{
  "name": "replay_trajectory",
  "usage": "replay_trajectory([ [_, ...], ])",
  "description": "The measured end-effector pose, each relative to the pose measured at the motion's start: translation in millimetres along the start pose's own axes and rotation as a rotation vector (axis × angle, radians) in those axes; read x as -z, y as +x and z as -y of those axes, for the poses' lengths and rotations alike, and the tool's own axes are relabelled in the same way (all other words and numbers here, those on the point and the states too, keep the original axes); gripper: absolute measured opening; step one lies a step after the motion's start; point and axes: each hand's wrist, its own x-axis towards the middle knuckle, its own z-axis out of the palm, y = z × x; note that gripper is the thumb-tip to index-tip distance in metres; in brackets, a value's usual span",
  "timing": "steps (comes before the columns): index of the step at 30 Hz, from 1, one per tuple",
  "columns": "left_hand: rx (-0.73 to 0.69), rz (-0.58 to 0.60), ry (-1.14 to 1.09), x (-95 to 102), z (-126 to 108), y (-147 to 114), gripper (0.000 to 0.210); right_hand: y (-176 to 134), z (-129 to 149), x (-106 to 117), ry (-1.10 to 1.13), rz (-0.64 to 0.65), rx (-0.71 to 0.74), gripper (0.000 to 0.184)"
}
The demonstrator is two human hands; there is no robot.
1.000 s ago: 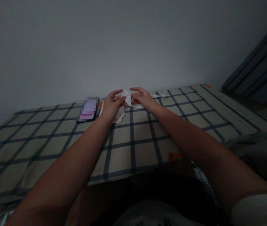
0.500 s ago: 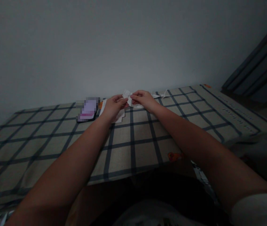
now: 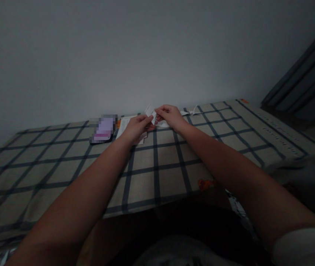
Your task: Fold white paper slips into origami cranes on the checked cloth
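Note:
Between both hands is a small piece of folded white paper (image 3: 153,116), raised a little over the far part of the table. My left hand (image 3: 139,125) pinches its lower left side between thumb and fingers. From the right, my right hand (image 3: 169,114) pinches the same paper near its top. Under and beside my left hand lie some white paper sheets (image 3: 122,128), partly covered by it. Another white paper piece (image 3: 163,124) rests below my right hand. Past that hand sits a folded paper shape with thin points (image 3: 193,111), like an origami crane.
A phone (image 3: 103,129) with a blurred, lit screen lies left of the sheets. The table wears a checked cloth (image 3: 171,177) and stands against a plain wall (image 3: 146,51). A dark curtain (image 3: 307,70) hangs at the right.
My left hand has tilted and shifted slightly right, closer to my right hand. Less of the folded paper shows between the fingers, and more of the sheets shows at left.

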Motion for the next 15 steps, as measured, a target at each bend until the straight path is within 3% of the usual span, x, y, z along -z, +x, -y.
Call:
replay_trajectory([
  [6,-0.051,-0.052,0.183,4.3,-1.7,0.1,0.036,1.7,-3.4,1.1,0.01,0.037,-0.064,0.01],
  [15,0.07,0.042,-0.027,-1.3,-5.9,-2.8,0.025,2.4,-3.8,2.9,-0.033,0.032,-0.003,0.014],
])
